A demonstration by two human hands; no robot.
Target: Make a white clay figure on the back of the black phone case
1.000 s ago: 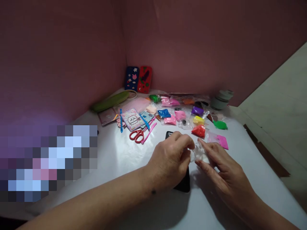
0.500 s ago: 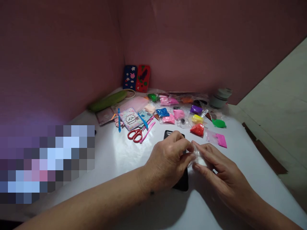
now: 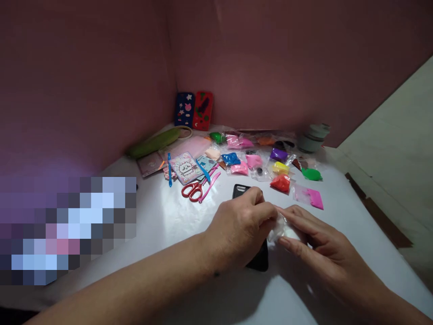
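Note:
Between my hands is a small clear plastic packet (image 3: 279, 229) with something white in it, seemingly clay. My left hand (image 3: 241, 225) pinches the packet's near-left end, its fingertips partly hidden. My right hand (image 3: 320, 243) grips the other end between thumb and fingers. Under my left hand lies a black phone case (image 3: 258, 261), flat on the white table (image 3: 189, 243), its middle covered by the hand. Beyond the hands are a red clay packet (image 3: 280, 183) and a pink clay packet (image 3: 314, 197).
Red-handled scissors (image 3: 192, 192), a pink modelling tool (image 3: 209, 187) and a cartoon-printed card (image 3: 186, 168) lie left of centre. More coloured clay packets spread across the back. Two decorated phone cases, blue (image 3: 184, 109) and red (image 3: 203, 110), lean on the wall. A grey-green jar (image 3: 313, 137) stands back right.
My left fingers have curled in further at the packet's end, and my right fingers have shifted slightly. Both hands still hold the packet; the view has moved a little.

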